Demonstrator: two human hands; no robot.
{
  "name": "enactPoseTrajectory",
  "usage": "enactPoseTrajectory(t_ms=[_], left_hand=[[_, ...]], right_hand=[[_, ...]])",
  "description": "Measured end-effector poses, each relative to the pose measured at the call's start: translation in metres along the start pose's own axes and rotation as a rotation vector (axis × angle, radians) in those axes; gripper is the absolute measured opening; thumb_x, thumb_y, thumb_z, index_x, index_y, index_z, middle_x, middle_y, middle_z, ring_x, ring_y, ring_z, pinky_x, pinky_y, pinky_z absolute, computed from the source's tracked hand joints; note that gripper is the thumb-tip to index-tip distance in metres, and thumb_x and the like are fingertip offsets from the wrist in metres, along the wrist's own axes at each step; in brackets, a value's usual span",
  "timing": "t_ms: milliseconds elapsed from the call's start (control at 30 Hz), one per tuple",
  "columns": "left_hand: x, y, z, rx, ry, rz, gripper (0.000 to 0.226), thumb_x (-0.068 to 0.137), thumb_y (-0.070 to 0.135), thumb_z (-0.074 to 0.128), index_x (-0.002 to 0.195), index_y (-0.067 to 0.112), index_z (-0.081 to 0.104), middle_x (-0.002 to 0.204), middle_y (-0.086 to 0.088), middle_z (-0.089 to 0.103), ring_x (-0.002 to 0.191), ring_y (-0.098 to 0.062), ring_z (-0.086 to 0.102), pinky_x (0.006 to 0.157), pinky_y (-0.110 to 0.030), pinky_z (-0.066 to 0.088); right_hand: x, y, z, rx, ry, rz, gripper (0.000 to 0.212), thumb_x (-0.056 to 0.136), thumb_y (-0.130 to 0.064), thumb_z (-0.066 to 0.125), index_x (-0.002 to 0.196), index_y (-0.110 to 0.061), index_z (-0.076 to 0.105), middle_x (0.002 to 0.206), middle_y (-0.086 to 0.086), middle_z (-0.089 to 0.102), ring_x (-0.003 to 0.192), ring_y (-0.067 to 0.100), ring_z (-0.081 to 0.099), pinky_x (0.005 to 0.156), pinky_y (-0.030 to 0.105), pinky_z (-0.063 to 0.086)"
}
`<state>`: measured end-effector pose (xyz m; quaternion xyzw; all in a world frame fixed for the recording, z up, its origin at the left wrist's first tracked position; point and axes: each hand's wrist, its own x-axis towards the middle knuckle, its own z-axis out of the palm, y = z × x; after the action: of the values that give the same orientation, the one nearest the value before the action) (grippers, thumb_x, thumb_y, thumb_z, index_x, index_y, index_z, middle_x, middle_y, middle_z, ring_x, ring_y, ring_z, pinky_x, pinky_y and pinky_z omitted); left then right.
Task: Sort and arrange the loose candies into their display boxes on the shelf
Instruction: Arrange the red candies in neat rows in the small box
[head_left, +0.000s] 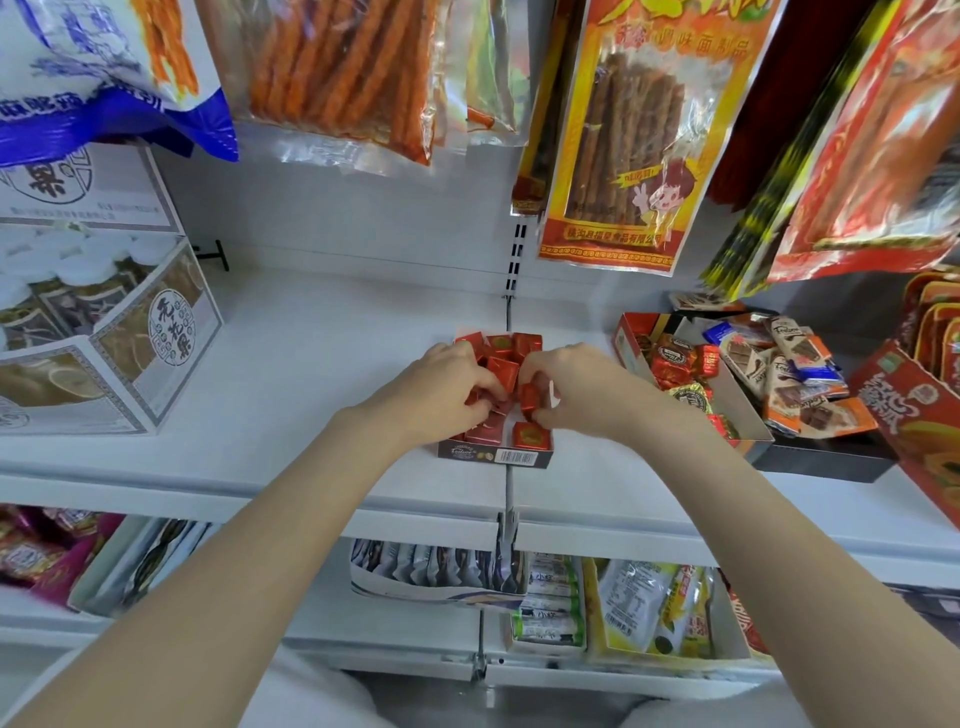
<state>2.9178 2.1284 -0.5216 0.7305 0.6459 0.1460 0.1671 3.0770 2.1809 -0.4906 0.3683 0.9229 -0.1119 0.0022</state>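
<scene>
We see both hands over a small display box (493, 456) at the front edge of the white shelf (291, 364), the box filled with red foil candies (503, 374). Our left hand (447, 387) rests curled on the candies at the box's left side, while our right hand (576, 392) pinches one red candy (530, 399) between thumb and fingers just above the others. Toward the shelf's right end we see an open tray (737, 410) heaped with mixed wrapped sweets, and a grey printed carton (130, 358) stands near the left end.
</scene>
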Motion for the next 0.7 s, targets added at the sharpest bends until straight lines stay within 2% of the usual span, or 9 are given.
enactPoseTrajectory(t_ms=[133,233,300,367,433,500,567,633,700], left_hand=[[0.000,-0.002,0.000,-0.015,0.000,0.003,0.026,0.090,0.021,0.051,0.110,0.030,0.065,0.115,-0.006,0.047,0.116,-0.022,0.039,0.100,-0.041,0.039],[-0.002,-0.001,0.000,-0.011,-0.010,-0.003,0.027,0.091,0.022,0.050,0.112,0.031,0.064,0.110,-0.003,0.045,0.114,-0.021,0.039,0.100,-0.037,0.039],[-0.002,0.000,-0.002,-0.010,-0.011,-0.002,0.027,0.091,0.022,0.051,0.113,0.031,0.064,0.103,-0.001,0.042,0.113,-0.021,0.039,0.100,-0.036,0.038],[-0.003,0.000,-0.003,-0.011,-0.016,-0.002,0.027,0.091,0.022,0.050,0.112,0.031,0.064,0.101,0.000,0.040,0.113,-0.021,0.039,0.100,-0.036,0.038],[-0.004,0.001,-0.003,-0.011,-0.022,-0.004,0.027,0.091,0.022,0.050,0.113,0.031,0.064,0.103,0.000,0.040,0.114,-0.021,0.039,0.100,-0.036,0.039],[-0.005,0.002,-0.004,-0.007,-0.026,-0.005,0.028,0.091,0.022,0.050,0.114,0.031,0.063,0.105,-0.001,0.041,0.115,-0.022,0.038,0.100,-0.036,0.038],[-0.006,0.002,-0.005,-0.002,-0.030,-0.008,0.028,0.092,0.022,0.049,0.116,0.030,0.062,0.107,-0.002,0.042,0.114,-0.021,0.037,0.099,-0.035,0.038],[-0.007,0.002,-0.005,-0.007,-0.028,-0.003,0.028,0.092,0.022,0.050,0.117,0.029,0.062,0.104,0.001,0.039,0.112,-0.019,0.037,0.098,-0.033,0.038],[-0.008,0.001,-0.006,-0.021,-0.018,0.002,0.027,0.090,0.022,0.053,0.114,0.027,0.064,0.100,0.004,0.038,0.106,-0.015,0.038,0.092,-0.027,0.038]], right_hand=[[0.003,0.002,0.004,-0.034,-0.086,-0.048,0.029,0.090,-0.015,0.052,0.116,-0.021,0.062,0.106,0.001,0.061,0.087,0.010,0.040,0.074,0.019,0.034],[0.003,0.004,0.004,-0.019,-0.100,-0.020,0.030,0.089,-0.016,0.054,0.118,-0.021,0.059,0.111,0.001,0.059,0.095,0.014,0.050,0.080,0.022,0.039],[0.004,0.007,0.004,0.021,-0.084,0.006,0.026,0.086,-0.016,0.057,0.112,-0.019,0.058,0.105,0.001,0.061,0.090,0.017,0.055,0.072,0.020,0.041],[0.005,0.009,0.003,0.035,-0.097,-0.002,0.023,0.086,-0.016,0.058,0.109,-0.019,0.061,0.098,-0.002,0.060,0.080,0.012,0.050,0.061,0.012,0.036],[0.006,0.008,0.001,0.047,-0.119,-0.001,0.024,0.089,-0.016,0.055,0.110,-0.020,0.064,0.097,-0.005,0.057,0.082,0.009,0.048,0.061,0.008,0.032],[0.007,0.007,-0.004,0.057,-0.065,0.023,0.024,0.092,-0.016,0.049,0.110,-0.017,0.065,0.107,-0.002,0.063,0.090,0.013,0.053,0.072,0.012,0.038],[0.009,0.008,-0.009,0.043,0.062,0.053,0.026,0.092,-0.014,0.048,0.113,-0.015,0.064,0.114,0.002,0.064,0.099,0.017,0.057,0.081,0.022,0.043],[0.011,0.008,-0.011,0.037,0.137,0.047,0.032,0.090,-0.013,0.052,0.121,-0.019,0.058,0.113,0.004,0.061,0.100,0.019,0.057,0.082,0.027,0.045],[0.012,0.006,-0.005,0.050,0.108,0.011,0.042,0.088,-0.015,0.056,0.129,-0.024,0.052,0.113,0.005,0.053,0.094,0.016,0.051,0.080,0.024,0.040]])
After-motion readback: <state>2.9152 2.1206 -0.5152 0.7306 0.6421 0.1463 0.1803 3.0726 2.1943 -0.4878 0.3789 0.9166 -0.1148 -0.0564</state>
